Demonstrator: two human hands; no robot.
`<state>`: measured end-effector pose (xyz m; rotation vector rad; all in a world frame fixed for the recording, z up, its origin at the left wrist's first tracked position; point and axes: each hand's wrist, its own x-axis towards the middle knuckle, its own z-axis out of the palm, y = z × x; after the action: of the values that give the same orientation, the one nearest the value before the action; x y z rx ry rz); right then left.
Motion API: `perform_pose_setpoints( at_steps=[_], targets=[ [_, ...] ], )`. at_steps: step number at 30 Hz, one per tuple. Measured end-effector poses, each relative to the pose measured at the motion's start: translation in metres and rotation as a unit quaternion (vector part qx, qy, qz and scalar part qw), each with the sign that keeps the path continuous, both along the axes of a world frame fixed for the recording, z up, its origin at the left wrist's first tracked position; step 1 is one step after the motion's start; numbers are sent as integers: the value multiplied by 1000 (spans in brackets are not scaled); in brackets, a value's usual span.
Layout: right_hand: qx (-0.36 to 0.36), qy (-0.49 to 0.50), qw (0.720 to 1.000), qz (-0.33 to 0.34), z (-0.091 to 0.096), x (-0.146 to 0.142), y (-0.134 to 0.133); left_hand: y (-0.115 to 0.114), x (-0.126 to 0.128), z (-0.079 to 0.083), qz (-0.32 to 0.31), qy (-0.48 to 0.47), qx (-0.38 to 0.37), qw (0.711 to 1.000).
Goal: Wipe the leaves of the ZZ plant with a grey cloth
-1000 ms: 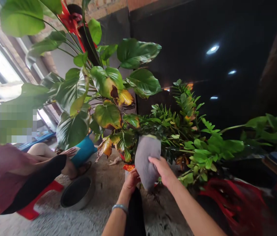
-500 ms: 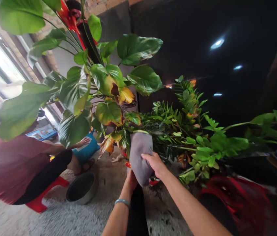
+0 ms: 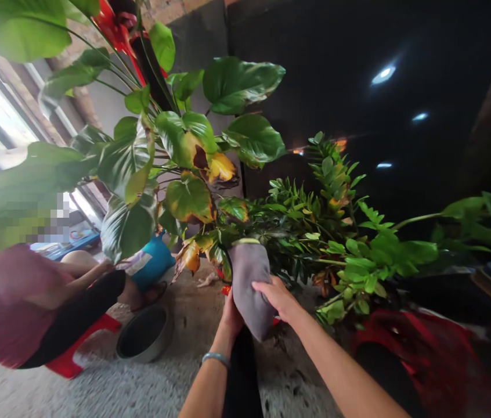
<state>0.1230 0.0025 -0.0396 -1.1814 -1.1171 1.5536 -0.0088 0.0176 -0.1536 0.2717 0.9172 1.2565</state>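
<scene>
A grey cloth [image 3: 248,281] is draped over a leaf at the base of a big potted plant [image 3: 184,157] with broad green and yellowing leaves. My right hand [image 3: 277,296] presses on the cloth from the right, fingers curled over it. My left hand [image 3: 230,316] is behind and under the cloth, mostly hidden by it, and seems to support the leaf from below. A bracelet [image 3: 216,359] circles my left wrist. A red pot rim [image 3: 226,289] peeks out just left of the cloth.
Another person in a red top [image 3: 14,307] sits on a red stool [image 3: 75,351] at the left. A grey metal bowl [image 3: 143,342] lies on the rough floor. Small-leaved plants [image 3: 350,255] spread to the right; a red object [image 3: 406,348] lies below them.
The cloth and both my hands shifted slightly over the leaf, staying in the same grip. The view swung a little; the person at the left moved an arm back.
</scene>
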Motion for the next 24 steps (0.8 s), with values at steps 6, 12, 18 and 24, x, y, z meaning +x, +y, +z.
perform_pose_setpoints(
  at_steps=[6,12,18,24],
  targets=[
    [-94,-3,995,-10,-55,7,-30,-6,6,16,-19,-30,-63,997],
    [-88,11,996,-31,-64,-15,-38,-11,6,19,-8,0,-68,998],
    [-90,16,994,-67,-70,-17,-47,-12,2,15,13,-8,-41,999],
    [-33,10,993,-114,-46,33,-55,-10,-4,9,-33,-22,3,999]
  ],
)
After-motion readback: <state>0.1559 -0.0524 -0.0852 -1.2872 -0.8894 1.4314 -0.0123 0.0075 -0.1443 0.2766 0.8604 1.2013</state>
